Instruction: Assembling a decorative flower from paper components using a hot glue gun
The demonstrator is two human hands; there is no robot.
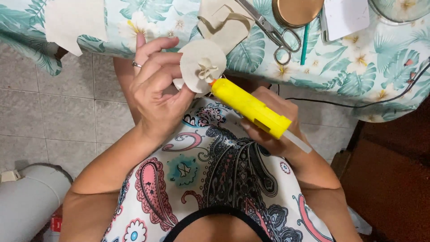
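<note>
My left hand [156, 85] pinches a round cream fabric piece [201, 62] with a gathered, ruffled middle, held just in front of the table edge. My right hand [273, 121] grips a yellow glue gun [250, 107]. Its orange tip touches the lower right edge of the fabric round. A clear glue stick [298, 141] pokes out of the gun's back end. A ring sits on one finger of my left hand. Both hands hover over my lap, which is covered by a paisley-patterned garment.
A leaf-print tablecloth [340, 76] covers the table ahead. On it lie metal scissors [273, 31], cream fabric scraps [226, 22], a teal pencil [305, 42], a round copper-coloured lid [298, 11] and white paper [345, 18]. A black cord [358, 104] hangs along the table edge. Grey tiled floor lies to the left.
</note>
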